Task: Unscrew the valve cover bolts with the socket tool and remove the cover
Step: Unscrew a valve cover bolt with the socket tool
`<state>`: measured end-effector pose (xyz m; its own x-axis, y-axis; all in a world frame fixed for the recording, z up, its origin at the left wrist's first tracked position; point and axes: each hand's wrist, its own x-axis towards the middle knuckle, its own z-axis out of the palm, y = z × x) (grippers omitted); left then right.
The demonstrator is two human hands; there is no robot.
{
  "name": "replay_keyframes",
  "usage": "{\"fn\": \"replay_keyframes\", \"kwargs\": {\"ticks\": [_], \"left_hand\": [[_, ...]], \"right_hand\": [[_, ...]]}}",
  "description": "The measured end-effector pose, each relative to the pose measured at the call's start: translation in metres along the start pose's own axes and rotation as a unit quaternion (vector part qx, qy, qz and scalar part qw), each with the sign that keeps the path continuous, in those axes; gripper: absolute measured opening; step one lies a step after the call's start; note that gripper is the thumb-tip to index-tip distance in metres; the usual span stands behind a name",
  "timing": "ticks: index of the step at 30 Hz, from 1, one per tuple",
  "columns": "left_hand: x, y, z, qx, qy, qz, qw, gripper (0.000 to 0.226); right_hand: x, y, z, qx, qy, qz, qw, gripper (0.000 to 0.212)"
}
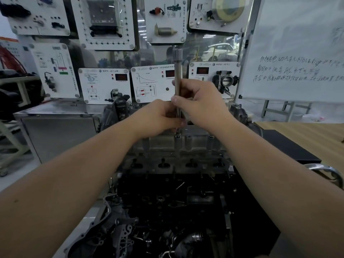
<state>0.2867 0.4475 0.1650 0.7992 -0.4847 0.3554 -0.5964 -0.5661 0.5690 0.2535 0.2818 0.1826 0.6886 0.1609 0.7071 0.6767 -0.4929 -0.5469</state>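
Observation:
A long silver socket tool [177, 71] stands upright, its lower end seated on a bolt [178, 136] at the near edge of the grey valve cover [197, 143]. My right hand [199, 104] grips the shaft around its middle. My left hand [160, 118] holds the shaft lower down, just above the bolt. The tool's thicker top end sticks up well above both hands. Another bolt [211, 135] shows further right on the cover, under my right wrist.
The engine [173, 202] fills the lower middle, dark and cluttered with parts. Behind it stands a display wall of white panels [104, 85]. A whiteboard [297, 49] leans at the right. A wooden table [307, 133] and a metal ring [327, 172] lie to the right.

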Motion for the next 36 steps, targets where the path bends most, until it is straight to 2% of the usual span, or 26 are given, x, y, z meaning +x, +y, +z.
{"fn": "replay_keyframes", "kwargs": {"ticks": [2,4,8,9,13,15,17,19,20,22,23,25,28,30,32,34,36], "left_hand": [[0.003,0.000,0.004,0.027,0.022,-0.009,0.999,0.014],[0.005,0.001,0.008,0.029,0.042,0.000,0.999,0.019],[0.003,0.000,0.020,0.035,0.076,0.033,0.996,0.021],[0.002,-0.002,0.021,0.037,0.080,0.032,0.996,0.022],[-0.003,-0.008,0.012,-0.019,0.051,0.013,0.998,0.043],[-0.004,-0.011,0.011,-0.021,0.034,0.017,0.999,0.035],[-0.002,-0.013,0.013,-0.019,0.029,0.019,0.999,0.025],[0.000,-0.012,0.015,-0.023,0.033,0.014,0.999,0.027],[0.001,-0.012,0.015,-0.030,0.038,0.014,0.999,0.026],[0.000,-0.013,0.015,-0.023,0.044,0.029,0.998,0.006],[-0.001,-0.012,0.016,-0.017,0.045,0.034,0.998,0.006],[-0.001,-0.012,0.017,-0.022,0.049,0.026,0.998,0.011],[-0.003,-0.009,0.016,-0.070,0.031,0.008,0.997,0.035],[-0.004,-0.009,0.014,-0.094,0.010,0.011,0.995,0.035],[-0.003,-0.011,0.013,-0.076,0.005,0.017,0.997,0.035],[-0.002,-0.012,0.014,-0.057,0.023,0.013,0.998,0.038],[-0.002,-0.011,0.016,-0.043,0.046,0.002,0.998,0.037]], "right_hand": [[0.002,0.002,-0.002,0.004,0.001,-0.002,1.000,0.022],[0.003,0.003,-0.001,-0.002,0.016,0.004,1.000,0.028],[0.003,-0.001,0.005,-0.014,0.045,0.018,0.999,0.004],[0.004,-0.001,0.005,-0.019,0.046,0.029,0.998,0.012],[0.010,-0.001,-0.007,0.021,0.005,0.071,0.997,0.009],[0.011,0.001,-0.012,0.047,-0.021,0.072,0.996,0.006],[0.011,0.001,-0.012,0.046,-0.032,0.058,0.997,0.016],[0.010,-0.001,-0.009,0.039,-0.034,0.038,0.998,0.018],[0.009,-0.003,-0.007,0.039,-0.027,0.032,0.998,0.019],[0.009,-0.005,-0.003,0.027,0.010,0.026,0.999,0.008],[0.010,-0.007,-0.001,0.005,0.029,0.027,0.999,0.005],[0.014,-0.010,-0.001,-0.021,0.037,0.046,0.998,0.008],[0.018,-0.013,-0.009,0.028,-0.021,0.077,0.996,0.014],[0.019,-0.016,-0.014,0.044,-0.069,0.071,0.994,0.009],[0.017,-0.018,-0.015,0.023,-0.094,0.050,0.994,0.016],[0.015,-0.020,-0.013,0.008,-0.089,0.042,0.995,0.028],[0.012,-0.023,-0.010,-0.024,-0.056,0.034,0.998,0.031]]}}
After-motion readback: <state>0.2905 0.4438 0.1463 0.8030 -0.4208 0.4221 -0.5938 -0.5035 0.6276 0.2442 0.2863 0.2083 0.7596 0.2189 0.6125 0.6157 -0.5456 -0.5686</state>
